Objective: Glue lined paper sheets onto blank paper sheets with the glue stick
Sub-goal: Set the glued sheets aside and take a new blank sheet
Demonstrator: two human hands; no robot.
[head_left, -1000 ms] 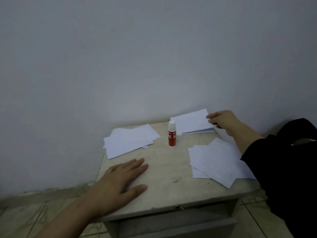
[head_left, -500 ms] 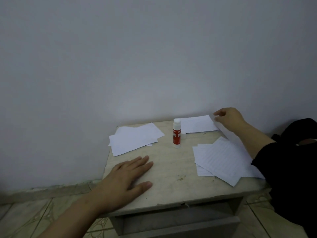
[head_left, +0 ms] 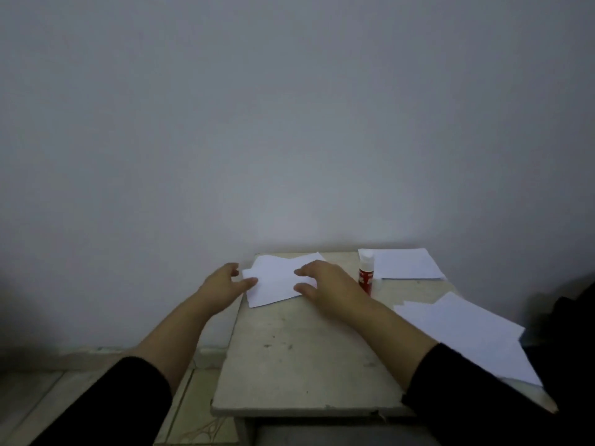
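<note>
Left hand (head_left: 225, 281): it has left its flat rest on the near-left tabletop and now sits at the left edge of the far-left paper stack (head_left: 277, 280). Fingers are loosely spread; the thumb tip lies on the stack's left margin. No sheet is visibly pinched.

Right hand (head_left: 325, 284): it has crossed from the far-right stack (head_left: 407, 263) to the same far-left paper stack. Fingers are curled over the stack's right portion, thumb at the near edge. Whether a sheet is actually gripped cannot be determined from this view.

Glue stick (head_left: 366, 273): upright, capped, just right of the right hand, untouched, and near the far-right stack.

Lined sheets (head_left: 467, 336): fanned along the right side of the table (head_left: 299, 355), well apart from both hands. The lines are not legible at this exposure.

Assessment: both hands have converged on one stack, bracketing it from either side. This indicates sheet selection, probably a blank base sheet. The bare centre of the table is available as a work area. No glue has been applied; the task is at an early stage.
</note>
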